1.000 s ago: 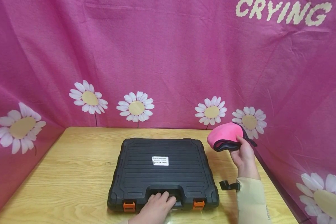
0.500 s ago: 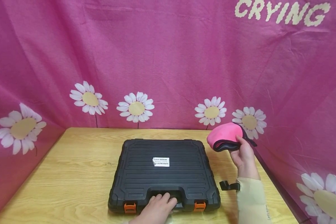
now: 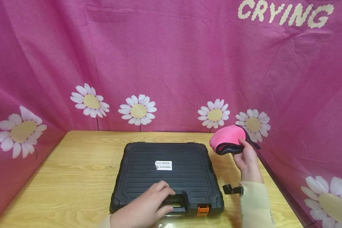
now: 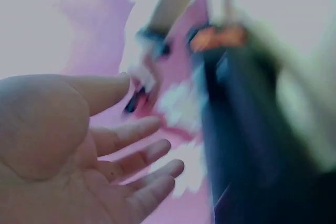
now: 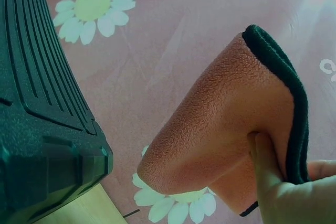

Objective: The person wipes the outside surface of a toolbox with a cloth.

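A black ribbed plastic carrying case lies flat on the wooden table, its handle towards the near edge. Over the handle's left part is my left hand, fingers spread and relaxed; the left wrist view shows its palm bare, with nothing in it. One orange latch shows on the right; the left one is hidden behind this hand. Right of the case, my right hand pinches a folded pink fleecy cloth with black edging, thumb on top. The right wrist view shows the cloth raised beside the case's corner.
A white label is stuck on the case's lid. Pink fabric with printed daisies hangs behind the table and on both sides. A black strap end sticks out from the right wrist.
My left hand has let go of the case handle and shifted up and left, its fingers loosened. The right hand holds the pink cloth in much the same place.
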A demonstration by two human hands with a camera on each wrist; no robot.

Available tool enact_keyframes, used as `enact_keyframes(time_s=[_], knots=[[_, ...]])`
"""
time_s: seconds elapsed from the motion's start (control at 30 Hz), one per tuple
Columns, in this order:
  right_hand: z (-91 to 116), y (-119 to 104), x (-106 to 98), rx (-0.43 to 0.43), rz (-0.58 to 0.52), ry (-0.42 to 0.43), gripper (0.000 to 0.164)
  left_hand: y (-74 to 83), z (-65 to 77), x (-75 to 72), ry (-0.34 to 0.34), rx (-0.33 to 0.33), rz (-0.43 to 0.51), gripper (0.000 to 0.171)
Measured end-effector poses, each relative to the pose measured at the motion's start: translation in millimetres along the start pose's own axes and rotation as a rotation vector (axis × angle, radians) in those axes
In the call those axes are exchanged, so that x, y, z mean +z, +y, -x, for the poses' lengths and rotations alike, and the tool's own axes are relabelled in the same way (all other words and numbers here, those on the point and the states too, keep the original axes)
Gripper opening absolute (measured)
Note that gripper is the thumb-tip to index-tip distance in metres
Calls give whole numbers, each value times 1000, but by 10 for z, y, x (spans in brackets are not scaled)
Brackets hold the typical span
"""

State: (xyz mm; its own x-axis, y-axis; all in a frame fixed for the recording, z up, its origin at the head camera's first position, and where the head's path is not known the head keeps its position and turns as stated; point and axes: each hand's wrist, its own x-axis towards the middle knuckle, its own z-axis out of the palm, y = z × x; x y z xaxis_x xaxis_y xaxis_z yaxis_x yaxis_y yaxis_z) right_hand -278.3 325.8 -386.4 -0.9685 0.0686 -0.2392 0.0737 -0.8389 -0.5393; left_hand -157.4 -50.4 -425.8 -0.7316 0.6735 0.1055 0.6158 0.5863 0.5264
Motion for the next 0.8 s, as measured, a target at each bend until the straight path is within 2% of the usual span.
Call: enact_keyframes(time_s=[0.1, 0.2, 0.33, 0.43, 0.6, 0.8], knots=[[4, 22, 4, -13, 19, -28, 19, -129, 58, -280, 171, -78, 50, 28], [8, 50, 9, -29, 47, -67, 18, -346, 99, -483, 326, -190, 105, 25], [31, 86, 26, -35, 80, -100, 19, -641, 148, -637, 440, -333, 177, 30], [65, 113, 58, -30, 100, -104, 20, -830, 164, -674, 458, -421, 245, 38], [143, 191, 171, -36, 188, -111, 18, -1088, 150, -628, 414, -540, 349, 49], [268, 316, 336, -77, 366, -164, 15, -1322, 151, -513, 365, -533, 434, 53]])
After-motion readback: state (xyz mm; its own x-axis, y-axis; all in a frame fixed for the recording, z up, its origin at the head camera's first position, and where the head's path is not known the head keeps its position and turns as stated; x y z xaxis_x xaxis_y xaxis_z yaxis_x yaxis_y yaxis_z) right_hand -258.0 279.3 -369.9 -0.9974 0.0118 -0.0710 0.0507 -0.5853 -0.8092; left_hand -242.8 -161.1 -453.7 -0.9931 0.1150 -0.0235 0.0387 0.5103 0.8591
